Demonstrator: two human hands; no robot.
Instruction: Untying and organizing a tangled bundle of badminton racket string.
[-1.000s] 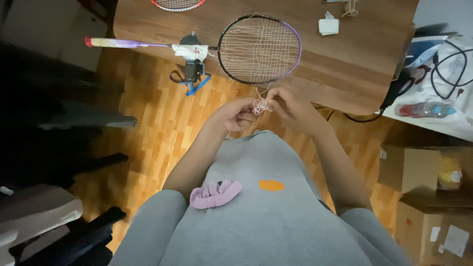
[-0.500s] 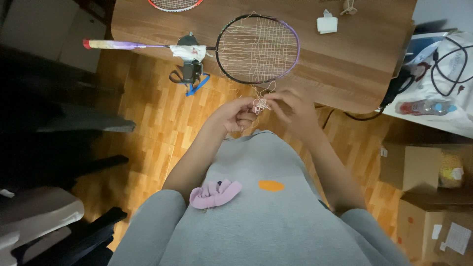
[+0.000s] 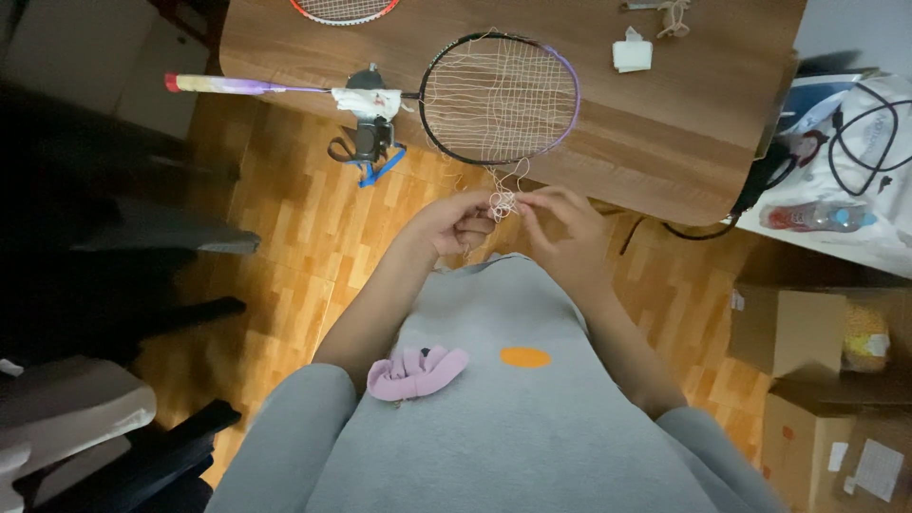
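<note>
A badminton racket [image 3: 499, 95] with a black and purple frame lies on the wooden table [image 3: 684, 133], clamped near its throat by a black clamp [image 3: 366, 138]. Loose whitish string [image 3: 503, 195] hangs in a tangle from the racket head's near edge. My left hand [image 3: 456, 223] and my right hand [image 3: 565, 223] meet just below the table edge, both pinching that string tangle between their fingertips. My grey-clad lap fills the bottom of the view, with a pink fabric piece [image 3: 418, 372] lying on it.
A second racket head [image 3: 342, 9] shows at the table's far edge, beside a small white packet [image 3: 632, 52]. Cables and a plastic bottle [image 3: 812, 217] lie on a white surface at right. Cardboard boxes [image 3: 817, 332] stand lower right; dark furniture at left.
Both hands stay together on the string tangle, with only small finger shifts. The view has tilted slightly, so the table and racket sit a little higher in the picture.
</note>
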